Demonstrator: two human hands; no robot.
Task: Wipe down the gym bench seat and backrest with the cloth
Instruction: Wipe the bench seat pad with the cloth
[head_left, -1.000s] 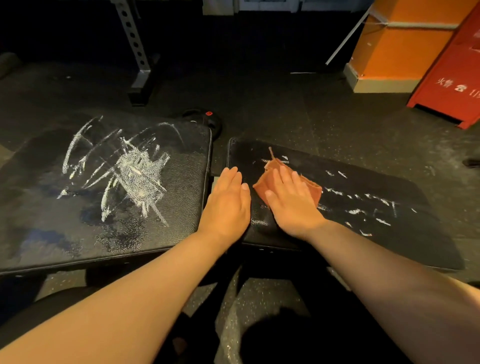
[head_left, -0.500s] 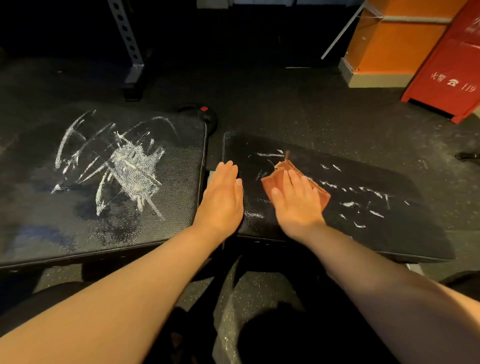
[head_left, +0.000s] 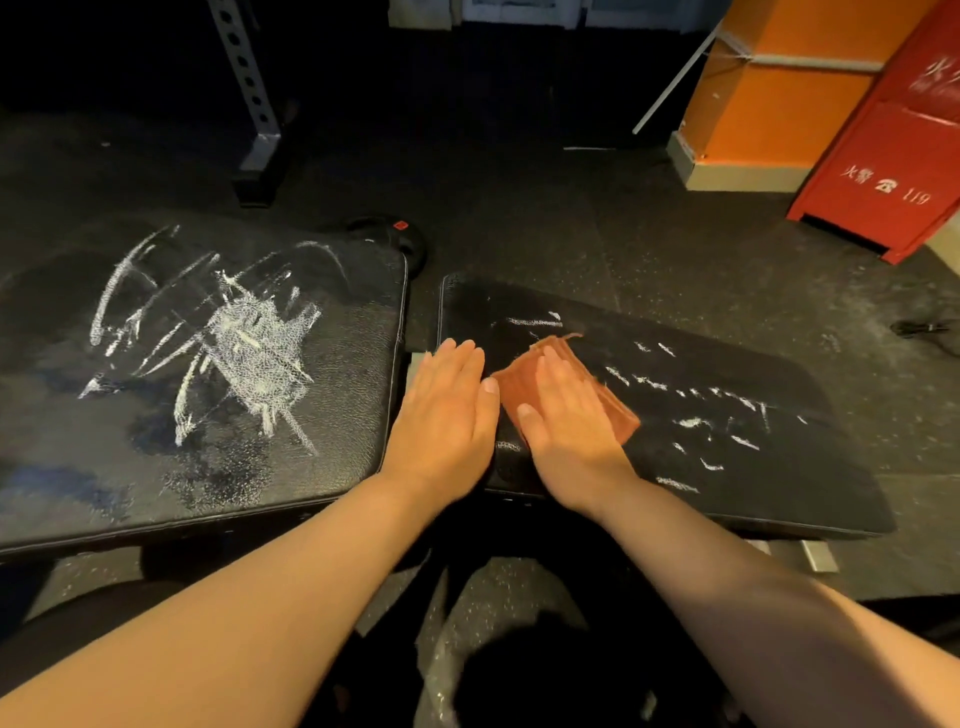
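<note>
Your right hand (head_left: 571, 431) lies flat on the cloth (head_left: 514, 389), palm down. Its fingers (head_left: 553, 366) are straight and pressed together, and the thumb sticks out a little to the left. Nothing is pinched.

The cloth is a folded rust-brown piece on the left end of the right pad (head_left: 727, 483). Part of it is under your palm, and its edges show on both sides of the hand and past the fingertips.

Your left hand (head_left: 447, 415) is also flat, with its fingers straight and close together. It rests over the gap between the two pads and on the very left edge of the right pad. Its thumb ends just beside the cloth's near left corner; whether they touch, you cannot tell.

White dashes (head_left: 717, 408) run across the right pad from the cloth rightward, with one streak above it. The left pad (head_left: 343, 447) carries a big white scribble (head_left: 249, 343) in its middle, well apart from both hands.

Beyond the pads the dark floor (head_left: 571, 223) holds a perforated upright (head_left: 249, 88), a black disc (head_left: 389, 234) behind the left pad's far corner, an orange pillar (head_left: 769, 104) and a red cabinet (head_left: 893, 156) at the far right.
</note>
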